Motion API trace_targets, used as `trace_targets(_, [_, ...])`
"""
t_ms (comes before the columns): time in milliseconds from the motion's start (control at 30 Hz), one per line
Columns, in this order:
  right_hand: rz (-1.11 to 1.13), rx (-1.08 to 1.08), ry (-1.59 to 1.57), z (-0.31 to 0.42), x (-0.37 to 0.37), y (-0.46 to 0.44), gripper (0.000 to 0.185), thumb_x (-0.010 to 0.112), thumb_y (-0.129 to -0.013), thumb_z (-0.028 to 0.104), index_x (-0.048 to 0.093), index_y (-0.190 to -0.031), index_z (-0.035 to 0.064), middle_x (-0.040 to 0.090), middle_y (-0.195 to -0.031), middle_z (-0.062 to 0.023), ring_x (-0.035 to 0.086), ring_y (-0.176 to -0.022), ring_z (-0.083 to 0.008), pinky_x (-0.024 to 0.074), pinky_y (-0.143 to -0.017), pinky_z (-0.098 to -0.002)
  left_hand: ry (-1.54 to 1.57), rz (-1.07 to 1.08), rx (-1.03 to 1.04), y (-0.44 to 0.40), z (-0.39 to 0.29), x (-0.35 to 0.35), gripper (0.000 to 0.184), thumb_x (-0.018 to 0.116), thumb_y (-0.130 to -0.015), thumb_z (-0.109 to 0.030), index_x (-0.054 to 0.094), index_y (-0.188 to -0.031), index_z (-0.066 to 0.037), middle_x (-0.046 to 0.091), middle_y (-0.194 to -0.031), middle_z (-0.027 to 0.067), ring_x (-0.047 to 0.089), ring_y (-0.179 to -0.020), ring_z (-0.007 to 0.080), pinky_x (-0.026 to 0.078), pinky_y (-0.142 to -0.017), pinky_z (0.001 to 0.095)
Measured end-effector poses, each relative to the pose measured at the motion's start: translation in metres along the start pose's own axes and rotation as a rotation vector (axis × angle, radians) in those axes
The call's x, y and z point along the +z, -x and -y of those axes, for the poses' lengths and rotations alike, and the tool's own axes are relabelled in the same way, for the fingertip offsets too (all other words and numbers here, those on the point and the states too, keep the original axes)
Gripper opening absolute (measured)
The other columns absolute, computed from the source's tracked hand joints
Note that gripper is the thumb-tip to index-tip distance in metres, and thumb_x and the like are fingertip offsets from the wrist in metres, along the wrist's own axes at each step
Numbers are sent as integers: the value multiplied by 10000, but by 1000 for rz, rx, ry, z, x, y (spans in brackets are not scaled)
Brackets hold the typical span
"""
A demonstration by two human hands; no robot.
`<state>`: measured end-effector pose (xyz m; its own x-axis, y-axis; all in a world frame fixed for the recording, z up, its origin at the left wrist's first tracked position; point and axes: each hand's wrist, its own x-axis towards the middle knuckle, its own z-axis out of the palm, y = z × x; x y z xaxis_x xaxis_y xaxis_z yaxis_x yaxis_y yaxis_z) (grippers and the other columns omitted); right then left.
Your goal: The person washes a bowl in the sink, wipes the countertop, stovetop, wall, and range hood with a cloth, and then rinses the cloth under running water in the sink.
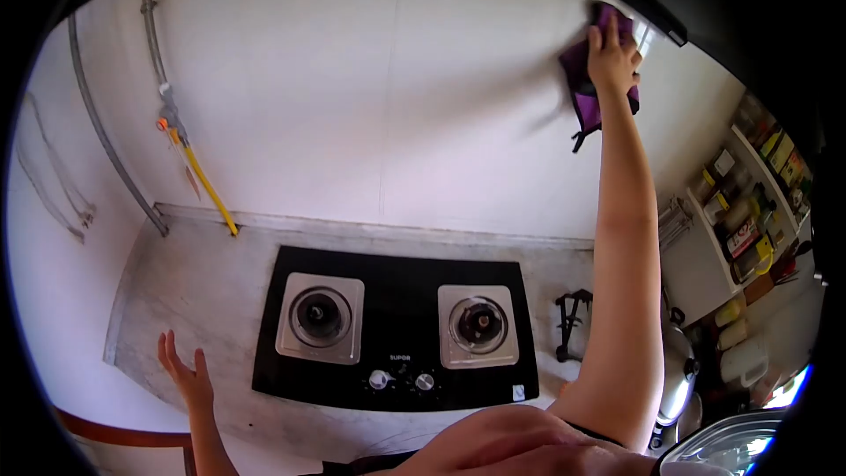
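High on the white wall (308,79), at the upper right, my right hand (614,62) presses a purple cloth with dark edging (582,79) flat against the surface. Its fingers lie over the cloth, and one corner of the cloth hangs down below the wrist. My left hand (187,370) is held out at the lower left with its fingers apart and nothing in it. It is nearest to the marble-look counter (194,291), left of the black two-burner gas stove (401,300). Both burners are without their pan supports.
A black pan support (573,326) lies right of the stove. A yellow gas hose (207,183) and grey pipes (101,123) run down at the left. Shelves (718,242) with jars and packets, and a lidded pot (677,375), stand at the right.
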<state>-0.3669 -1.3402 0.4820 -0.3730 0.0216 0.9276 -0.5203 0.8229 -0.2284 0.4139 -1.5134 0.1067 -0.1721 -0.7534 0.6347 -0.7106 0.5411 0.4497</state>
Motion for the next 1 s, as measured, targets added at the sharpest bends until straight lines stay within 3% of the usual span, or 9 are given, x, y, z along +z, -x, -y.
trace_targets(133, [-7, 223, -175, -27, 25, 26, 583, 360, -924, 628, 302, -1461, 408, 245, -1495, -176, 236, -1346, -402, 294, -996, -639, -224, 36, -222, 73, 41, -13, 595, 615, -872, -144, 388, -1416, -64, 356, -1440, 210, 334, -1336, 381, 273, -1098, 477])
trace_targets(200, [-82, 99, -213, -24, 36, 39, 561, 395, -929, 580, 345, -1450, 380, 246, -1475, -188, 240, -1312, -440, 320, -979, -632, -321, 25, -343, 126, 71, -23, 636, 639, -854, -147, 371, -1418, -25, 369, -1438, 229, 356, -1322, 388, 277, -1105, 459])
trace_targets(300, [-108, -129, -158, -16, 37, 32, 563, 415, -919, 577, 376, -1441, 369, 267, -1463, -159, 251, -1300, -428, 319, -1006, -607, -401, 7, -547, 200, 101, -27, 622, 607, -870, -172, 361, -1421, -16, 363, -1443, 227, 356, -1324, 384, 276, -1108, 454])
trace_targets(367, [-132, -122, -196, -21, 31, 13, 560, 427, -908, 577, 425, -1418, 346, 303, -1443, -141, 287, -1274, -425, 363, -980, -583, -395, -1, -688, 238, 104, -19, 615, 586, -881, -189, 355, -1422, -11, 360, -1447, 226, 355, -1326, 382, 275, -1110, 450])
trace_targets(533, [-233, 280, -335, -65, 36, -31, 596, 419, -871, 572, 477, -1395, 296, 322, -1439, -120, 331, -1260, -382, 362, -960, -584, -187, 7, -1008, 280, 88, 25, 601, 533, -908, -230, 339, -1426, 4, 351, -1457, 223, 355, -1330, 375, 272, -1115, 441])
trace_targets(600, [-226, 338, -333, -79, 36, -46, 596, 408, -863, 568, 485, -1390, 299, 317, -1443, -104, 326, -1265, -374, 358, -959, -585, -87, 16, -1103, 285, 83, 41, 598, 512, -919, -247, 332, -1428, 10, 348, -1460, 222, 355, -1332, 372, 271, -1117, 437])
trace_targets(833, [-229, 475, -338, -107, 37, -57, 616, 402, -872, 534, 494, -1389, 212, 310, -1455, -92, 302, -1299, -367, 329, -1005, -588, 200, 43, -1296, 292, 99, 74, 598, 438, -956, -305, 309, -1434, 30, 335, -1474, 218, 354, -1338, 363, 267, -1124, 424])
trace_targets(1000, [-203, 391, -440, -99, 64, 12, 567, 341, -958, 452, 428, -1432, 152, 171, -1579, -131, 205, -1388, -434, 270, -1071, -603, 321, 41, -1352, 298, 111, 59, 608, 385, -983, -347, 293, -1438, 45, 326, -1483, 216, 353, -1343, 357, 265, -1129, 414])
